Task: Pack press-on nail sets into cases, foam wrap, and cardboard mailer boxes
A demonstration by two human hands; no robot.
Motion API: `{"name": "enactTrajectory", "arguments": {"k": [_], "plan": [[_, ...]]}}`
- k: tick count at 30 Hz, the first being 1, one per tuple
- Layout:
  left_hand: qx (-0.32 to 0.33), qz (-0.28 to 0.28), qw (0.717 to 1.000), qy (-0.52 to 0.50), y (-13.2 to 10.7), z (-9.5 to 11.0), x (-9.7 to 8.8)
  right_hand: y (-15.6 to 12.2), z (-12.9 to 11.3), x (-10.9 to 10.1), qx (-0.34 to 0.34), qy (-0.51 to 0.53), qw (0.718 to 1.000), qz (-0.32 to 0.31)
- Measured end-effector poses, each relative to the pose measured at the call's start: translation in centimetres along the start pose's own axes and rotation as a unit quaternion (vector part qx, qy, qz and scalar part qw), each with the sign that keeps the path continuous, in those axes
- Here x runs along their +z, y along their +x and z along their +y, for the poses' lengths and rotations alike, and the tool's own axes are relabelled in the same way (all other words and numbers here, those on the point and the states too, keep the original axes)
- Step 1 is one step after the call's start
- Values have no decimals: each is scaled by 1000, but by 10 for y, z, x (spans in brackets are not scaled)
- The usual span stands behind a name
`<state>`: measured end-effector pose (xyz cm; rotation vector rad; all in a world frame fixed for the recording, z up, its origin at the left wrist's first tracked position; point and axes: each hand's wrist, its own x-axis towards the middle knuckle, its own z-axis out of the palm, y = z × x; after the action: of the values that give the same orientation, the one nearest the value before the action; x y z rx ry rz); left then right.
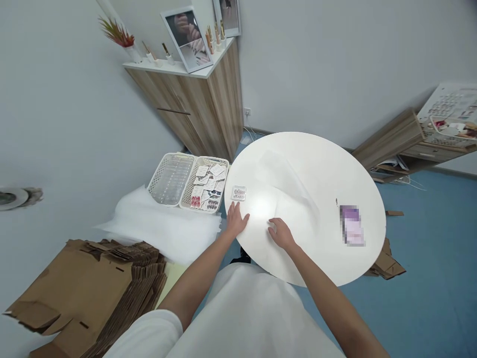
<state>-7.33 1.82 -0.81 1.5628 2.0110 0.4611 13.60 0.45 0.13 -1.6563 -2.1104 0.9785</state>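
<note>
My left hand (236,219) lies flat on the near left edge of a round white table (320,164), fingers stretched out and holding nothing. Just beyond its fingertips sits a small clear plastic case (238,193) with small coloured pieces inside. My right hand (281,232) rests on the tabletop a little to the right, fingers bent down onto a thin, see-through white sheet (294,196) spread over the table; what lies under the fingers is hidden. A blurred purple and pink object (352,225) lies at the right of the table.
Two white mesh baskets stand left of the table, one (170,179) with clear trays, the other (207,185) with cards and small packs. White foam sheets (164,226) and a stack of flat cardboard boxes (93,283) lie near left. Wooden cabinet (197,99) behind, shelves (406,139) at right.
</note>
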Motion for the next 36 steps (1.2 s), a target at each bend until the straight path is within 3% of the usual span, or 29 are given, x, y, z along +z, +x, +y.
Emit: {"name": "enactTrajectory", "arguments": {"k": [3,7,10,14,20,26,31,36], "plan": [[-46,1,993,-107,28,-21,-15,45,-29,18,57,122,990,-30],[-99,-19,972,-211,53,-36,-18,91,-59,35,134,268,953,-36],[-100,-39,955,-277,62,-41,-16,110,-73,42,154,343,926,-42],[-86,-42,942,-323,61,-44,-16,114,-78,47,154,391,906,-48],[-49,-61,935,-345,49,-32,-8,88,-55,37,180,387,904,0],[30,-117,947,-299,29,10,6,36,-20,5,157,334,927,70],[92,-179,950,-238,-10,51,26,-22,22,-19,159,254,946,121],[116,-210,950,-199,-54,76,50,-74,58,-34,133,190,965,121]]}}
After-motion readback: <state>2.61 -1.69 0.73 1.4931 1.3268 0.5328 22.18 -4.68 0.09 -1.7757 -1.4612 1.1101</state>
